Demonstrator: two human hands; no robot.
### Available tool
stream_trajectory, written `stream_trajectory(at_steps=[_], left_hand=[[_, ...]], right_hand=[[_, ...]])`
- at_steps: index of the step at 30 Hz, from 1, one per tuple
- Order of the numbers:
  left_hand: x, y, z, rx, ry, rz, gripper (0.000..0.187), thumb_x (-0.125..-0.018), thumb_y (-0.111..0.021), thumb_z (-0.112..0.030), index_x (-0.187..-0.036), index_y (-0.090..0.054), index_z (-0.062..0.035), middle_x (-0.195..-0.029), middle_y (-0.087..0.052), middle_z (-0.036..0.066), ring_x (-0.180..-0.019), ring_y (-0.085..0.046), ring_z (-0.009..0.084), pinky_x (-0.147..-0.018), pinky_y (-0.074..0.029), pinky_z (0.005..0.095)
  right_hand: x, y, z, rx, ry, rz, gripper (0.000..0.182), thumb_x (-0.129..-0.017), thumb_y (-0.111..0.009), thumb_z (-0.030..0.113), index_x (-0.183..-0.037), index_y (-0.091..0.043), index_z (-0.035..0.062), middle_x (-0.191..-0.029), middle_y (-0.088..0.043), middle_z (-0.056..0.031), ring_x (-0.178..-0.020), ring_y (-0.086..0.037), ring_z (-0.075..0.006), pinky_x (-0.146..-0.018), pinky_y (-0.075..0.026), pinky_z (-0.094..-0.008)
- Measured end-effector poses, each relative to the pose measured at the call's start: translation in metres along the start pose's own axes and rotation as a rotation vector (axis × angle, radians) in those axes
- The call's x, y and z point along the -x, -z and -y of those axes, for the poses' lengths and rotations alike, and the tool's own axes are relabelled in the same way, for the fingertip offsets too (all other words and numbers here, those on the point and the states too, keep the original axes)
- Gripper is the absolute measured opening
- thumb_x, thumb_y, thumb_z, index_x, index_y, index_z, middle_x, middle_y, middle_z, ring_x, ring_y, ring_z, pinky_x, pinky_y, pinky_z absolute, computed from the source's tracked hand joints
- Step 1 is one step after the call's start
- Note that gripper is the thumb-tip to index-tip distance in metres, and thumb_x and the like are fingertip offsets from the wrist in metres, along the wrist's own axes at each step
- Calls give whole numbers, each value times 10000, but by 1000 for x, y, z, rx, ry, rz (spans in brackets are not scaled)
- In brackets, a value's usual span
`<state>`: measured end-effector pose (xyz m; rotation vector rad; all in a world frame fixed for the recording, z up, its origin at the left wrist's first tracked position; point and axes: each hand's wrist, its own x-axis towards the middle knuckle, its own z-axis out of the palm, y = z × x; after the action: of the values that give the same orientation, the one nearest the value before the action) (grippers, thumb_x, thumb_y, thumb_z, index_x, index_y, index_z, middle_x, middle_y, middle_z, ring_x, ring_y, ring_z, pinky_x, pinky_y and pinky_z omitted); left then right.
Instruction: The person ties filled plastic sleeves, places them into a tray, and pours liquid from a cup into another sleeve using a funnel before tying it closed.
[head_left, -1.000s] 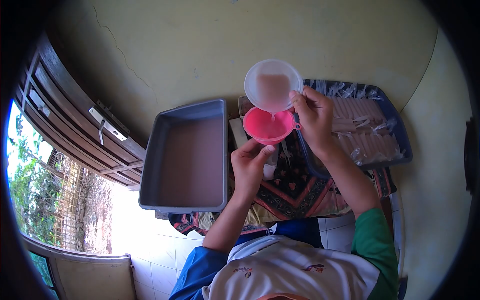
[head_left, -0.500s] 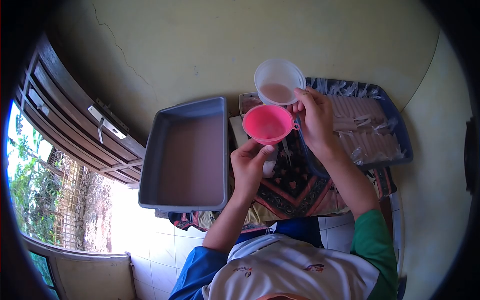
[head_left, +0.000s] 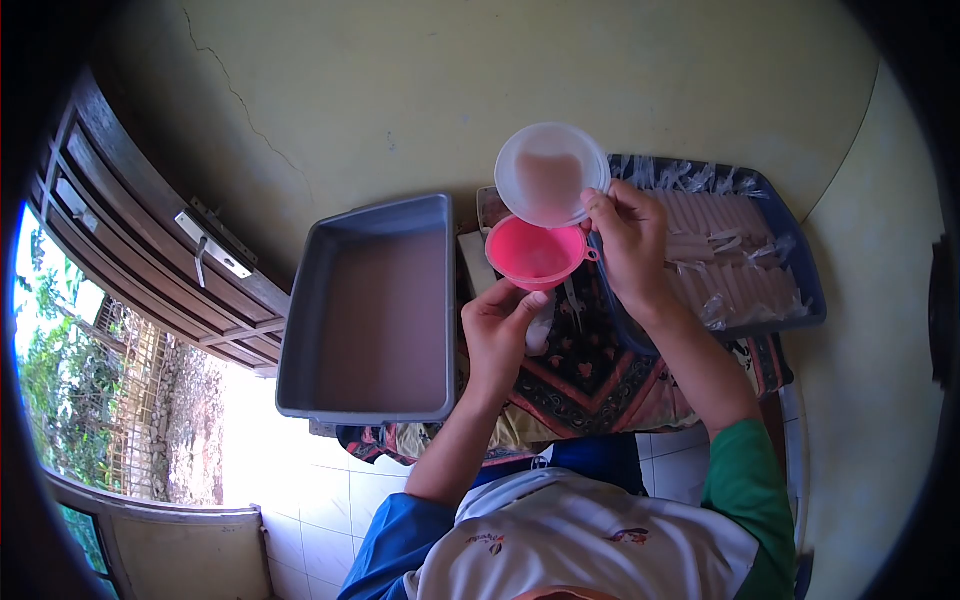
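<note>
Pink funnel (head_left: 536, 252) — cup (head_left: 549, 175) rim touching

A single head-worn camera is looking steeply down from above the person's own chest, facing forward toward a pale yellow wall (head_left: 520, 70). It is sitting close, an arm's reach from the right hand (head_left: 625, 240) and left hand (head_left: 497, 335), which are filling the middle of the frame. The fisheye lens is bending the wooden window frame (head_left: 150, 230) along the left edge and darkening the corners. No second view is sharing the scene.
</note>
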<state>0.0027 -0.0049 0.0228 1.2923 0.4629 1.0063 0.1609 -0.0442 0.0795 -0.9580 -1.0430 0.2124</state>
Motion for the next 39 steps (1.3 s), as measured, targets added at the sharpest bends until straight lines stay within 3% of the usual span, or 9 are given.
stream_trajectory(at_steps=[14, 24, 27, 29, 32, 39], left_hand=[[1, 1, 0, 0, -2, -4, 224, -856, -702, -25, -1065, -676, 49, -927, -694, 40, -841, -598, 80, -773, -472, 236], [1, 1, -1, -19, 7, -4, 221, -857, -699, -24, -1064, -674, 51, -929, -693, 38, -840, -595, 79, -776, -469, 237], [2, 2, -1, -10, 11, -12, 224, -860, -699, -29, -1066, -673, 54, -930, -693, 40, -842, -597, 79, -777, -470, 239], [1, 4, 2, -17, 2, -20, 225, -862, -698, -32, -1067, -671, 57, -934, -693, 45, -847, -598, 80, -780, -471, 239], [3, 7, 3, -3, -2, -54, 227, -864, -695, -32, -1069, -670, 61, -945, -695, 53, -855, -601, 83, -786, -470, 238], [2, 15, 8, 23, -42, -116, 224, -864, -689, -14, -1076, -670, 58, -975, -699, 67, -882, -608, 92, -822, -469, 237]], right_hand=[[1, -1, 0, 44, 80, 26, 353, -924, -613, 70, -628, -423, 40, -595, -396, 77, -574, -323, -1, -496, -268, -219], [1, -3, 3, 21, 44, 7, 323, -929, -612, 86, -641, -477, 30, -591, -454, 57, -581, -391, -4, -516, -317, -208], [1, -4, 3, 22, -28, -7, 307, -934, -608, 116, -653, -525, 24, -602, -512, 24, -588, -471, -26, -536, -369, -214], [2, -7, 3, -179, -165, -62, 313, -939, -599, 139, -652, -537, 31, -615, -539, -12, -595, -532, -77, -555, -411, -241], [11, -10, -8, -373, -279, -158, 323, -942, -589, 142, -642, -524, 38, -621, -536, -29, -606, -549, -116, -577, -430, -262], [55, -19, -56, -436, -405, -309, 331, -939, -578, 133, -629, -504, 48, -620, -527, -39, -615, -550, -127, -584, -428, -270]])
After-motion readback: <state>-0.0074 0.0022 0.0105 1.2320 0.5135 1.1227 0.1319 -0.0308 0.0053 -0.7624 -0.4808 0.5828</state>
